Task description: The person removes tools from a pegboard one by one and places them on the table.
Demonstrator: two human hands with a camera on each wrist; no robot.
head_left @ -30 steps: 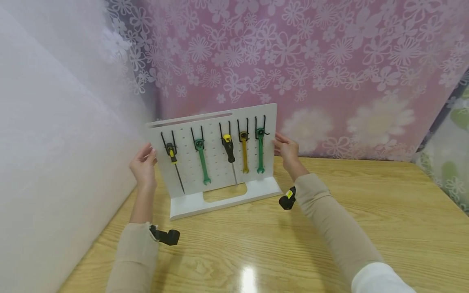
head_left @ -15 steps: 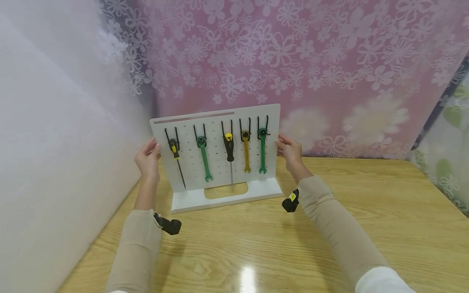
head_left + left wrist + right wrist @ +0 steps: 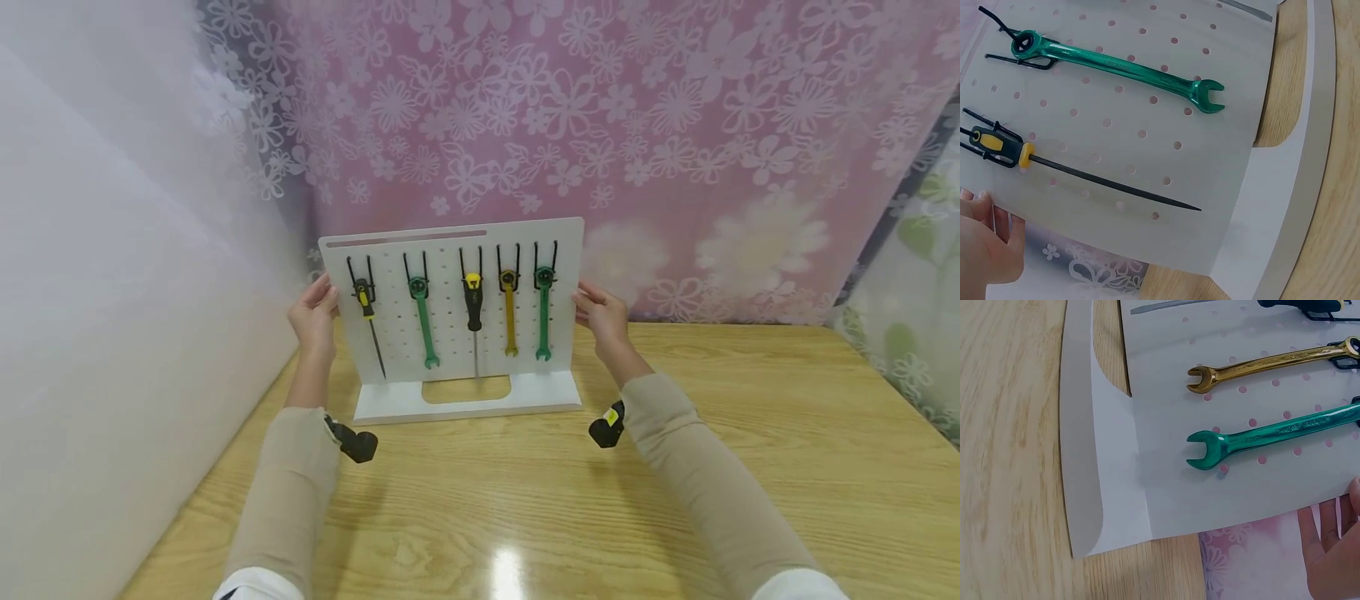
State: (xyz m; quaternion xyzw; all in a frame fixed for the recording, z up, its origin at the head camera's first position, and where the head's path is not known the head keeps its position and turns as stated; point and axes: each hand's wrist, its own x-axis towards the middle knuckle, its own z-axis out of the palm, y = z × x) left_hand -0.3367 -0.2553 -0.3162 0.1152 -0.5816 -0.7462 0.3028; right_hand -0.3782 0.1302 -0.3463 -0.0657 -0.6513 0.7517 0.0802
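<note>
A white pegboard stand stands upright on the table, its wide foot toward me. My left hand holds its left edge, thumb in front and fingers passing behind. At the right edge my right hand pinches the board in the same way. From black hooks hang, left to right, a thin black-and-yellow screwdriver, a green combination wrench, a thicker black-and-yellow screwdriver, a gold wrench and another green wrench. The fingertips behind the board are mostly hidden.
The stand rests on a wooden table. A pink flowered cloth hangs close behind it, and a white wall or sheet rises along the left. Black wrist cameras stick out from both sleeves.
The pegboard has turned: its left end has moved back and its right end slightly toward me, so it faces me more squarely. Both hands have moved with it, keeping hold.
</note>
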